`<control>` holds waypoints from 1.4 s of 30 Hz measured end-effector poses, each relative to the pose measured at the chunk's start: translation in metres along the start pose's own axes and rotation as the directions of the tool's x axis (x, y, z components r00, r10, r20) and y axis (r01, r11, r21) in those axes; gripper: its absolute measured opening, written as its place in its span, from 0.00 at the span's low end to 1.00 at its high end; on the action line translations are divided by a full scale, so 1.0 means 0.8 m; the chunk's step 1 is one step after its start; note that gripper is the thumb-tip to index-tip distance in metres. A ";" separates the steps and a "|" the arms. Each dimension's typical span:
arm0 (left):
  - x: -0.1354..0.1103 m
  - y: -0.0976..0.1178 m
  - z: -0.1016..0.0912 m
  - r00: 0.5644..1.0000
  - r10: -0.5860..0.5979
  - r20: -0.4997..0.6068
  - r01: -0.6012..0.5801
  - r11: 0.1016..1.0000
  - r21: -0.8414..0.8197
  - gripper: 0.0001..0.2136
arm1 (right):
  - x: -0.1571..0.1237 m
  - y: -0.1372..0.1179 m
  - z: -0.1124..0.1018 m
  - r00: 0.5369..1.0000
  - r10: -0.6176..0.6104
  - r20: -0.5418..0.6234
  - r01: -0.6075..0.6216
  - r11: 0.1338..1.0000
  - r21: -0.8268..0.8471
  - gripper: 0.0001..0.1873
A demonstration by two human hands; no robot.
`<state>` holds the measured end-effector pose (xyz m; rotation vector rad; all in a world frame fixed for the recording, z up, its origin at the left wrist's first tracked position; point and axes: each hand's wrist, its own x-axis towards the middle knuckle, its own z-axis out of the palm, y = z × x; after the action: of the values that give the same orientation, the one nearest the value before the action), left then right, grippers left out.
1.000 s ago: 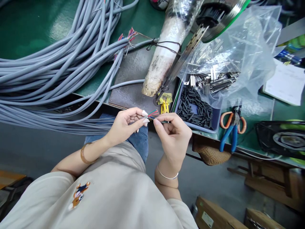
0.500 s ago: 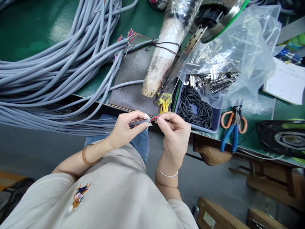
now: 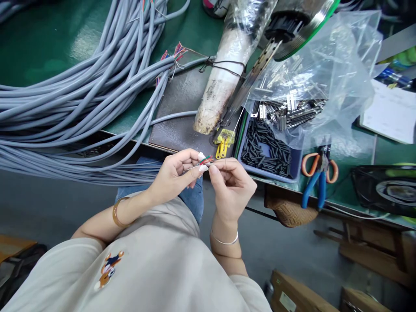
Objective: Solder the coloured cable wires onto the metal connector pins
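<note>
In front of my body, at the bench edge, my left hand (image 3: pixel 175 173) pinches a stripped cable end between thumb and fingers. Green, red and other thin wires (image 3: pixel 206 160) fan out from its fingertips. My right hand (image 3: pixel 232 186) is closed close beside it, thumb and forefinger together on the tips of the thin wires; exactly which strands it grips is too small to tell. Just beyond the hands, a yellow clip-like tool (image 3: pixel 222 147) lies on the dark plate (image 3: pixel 169 125). The grey jacket of the held cable is mostly hidden by my left hand.
A large bundle of grey cables (image 3: pixel 81 95) covers the bench's left side. A blue tray of short black tubes (image 3: pixel 264 151) lies right of the hands, beneath a plastic bag of metal connectors (image 3: pixel 292 108). Blue-handled cutters (image 3: pixel 316 177) lie farther right. A wrapped white cylinder (image 3: pixel 217 91) stands ahead.
Both hands stay together while the fingers shift. My right hand has moved slightly left and turned. The coloured wires now spread upward, and the grey jacket seen before is hidden.
</note>
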<state>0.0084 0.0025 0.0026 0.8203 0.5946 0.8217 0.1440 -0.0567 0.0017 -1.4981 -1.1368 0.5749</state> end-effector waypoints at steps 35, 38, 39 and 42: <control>-0.012 -0.010 0.000 0.975 0.212 -0.069 -0.189 0.951 0.246 0.10 | 0.001 -0.007 -0.005 0.999 -0.047 0.007 0.048 0.998 -0.042 0.06; -0.014 -0.009 0.002 0.938 0.331 -0.104 -0.262 0.872 0.413 0.07 | 0.006 -0.010 -0.012 0.956 -0.221 -0.191 0.217 0.975 -0.042 0.07; -0.015 -0.005 0.004 0.925 0.369 -0.085 -0.288 0.832 0.473 0.06 | 0.009 -0.013 -0.018 0.912 -0.296 -0.283 0.300 0.954 -0.030 0.07; -0.017 0.013 0.013 0.889 0.450 0.089 -0.405 0.678 0.613 0.03 | 0.018 -0.030 -0.050 0.834 -0.411 -0.368 0.403 0.910 -0.102 0.12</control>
<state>0.0046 -0.0083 0.0188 1.5932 0.7633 1.1069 0.1755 -0.0645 0.0381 -1.2574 -1.1047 -0.0289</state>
